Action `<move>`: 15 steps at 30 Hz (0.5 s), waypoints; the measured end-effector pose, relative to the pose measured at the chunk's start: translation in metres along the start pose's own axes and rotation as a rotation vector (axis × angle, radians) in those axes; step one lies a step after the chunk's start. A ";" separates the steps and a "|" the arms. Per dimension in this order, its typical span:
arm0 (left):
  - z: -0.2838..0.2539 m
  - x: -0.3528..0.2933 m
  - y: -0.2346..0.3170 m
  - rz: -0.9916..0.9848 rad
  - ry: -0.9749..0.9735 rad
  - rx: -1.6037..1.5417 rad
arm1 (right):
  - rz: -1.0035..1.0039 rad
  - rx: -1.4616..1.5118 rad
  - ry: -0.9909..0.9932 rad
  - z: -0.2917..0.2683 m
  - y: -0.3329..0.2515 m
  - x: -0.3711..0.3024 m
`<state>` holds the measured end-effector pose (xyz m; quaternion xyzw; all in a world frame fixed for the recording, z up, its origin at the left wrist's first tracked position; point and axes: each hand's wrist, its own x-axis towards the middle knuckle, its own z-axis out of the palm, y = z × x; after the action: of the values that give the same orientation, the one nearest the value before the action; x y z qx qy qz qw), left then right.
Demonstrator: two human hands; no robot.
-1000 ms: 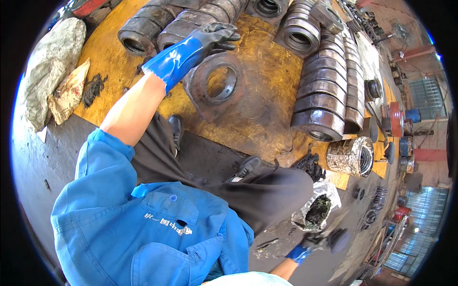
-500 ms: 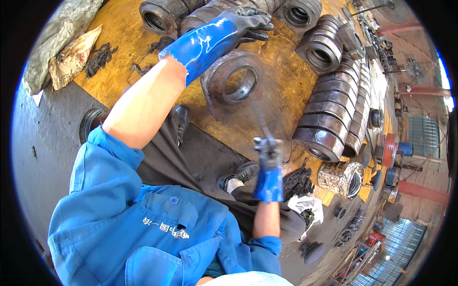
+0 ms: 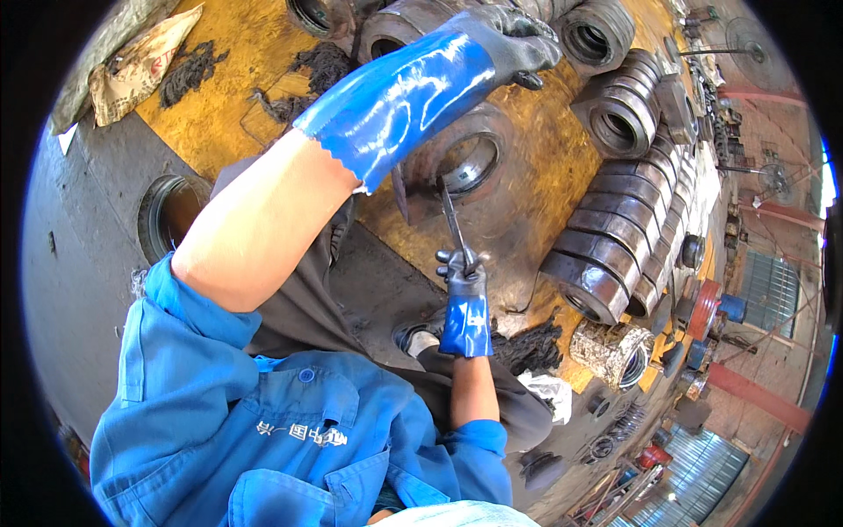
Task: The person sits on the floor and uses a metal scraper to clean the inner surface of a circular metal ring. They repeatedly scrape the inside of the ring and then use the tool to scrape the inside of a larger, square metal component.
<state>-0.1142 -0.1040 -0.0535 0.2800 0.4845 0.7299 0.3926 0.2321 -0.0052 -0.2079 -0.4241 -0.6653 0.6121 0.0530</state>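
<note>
My left hand (image 3: 520, 48), in a long blue glove with a black hand part, reaches out past a thick steel ring (image 3: 427, 160). Its fingers are bent but apart from the thumb, with nothing visible between them. My right hand (image 3: 463, 270), gloved alike, is closed around a narrow flat metal bar, perhaps a file (image 3: 454, 220). The bar's far end meets the near edge of the ring's bore. The left glove's cuff covers part of the ring's upper side.
Rows of dark steel rings (image 3: 601, 233) lie to the right, with more at the top. A pale, grimy cylinder (image 3: 606, 347) sits near black rags (image 3: 531, 344). An open round fitting (image 3: 162, 215) lies at left, and dark rags (image 3: 189, 75) rest on the yellow surface.
My right hand has moved up and left, bringing the bar's tip to the ring's bore. My left hand has shifted right. The whole view has shifted slightly.
</note>
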 end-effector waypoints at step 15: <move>0.016 0.029 0.011 0.077 0.023 -0.006 | -0.592 -1.376 0.088 -0.125 -0.087 0.104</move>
<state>-0.1210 -0.0740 -0.0362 0.2890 0.4758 0.7489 0.3595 0.1962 0.1658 -0.1490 -0.1889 -0.9814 0.0004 -0.0351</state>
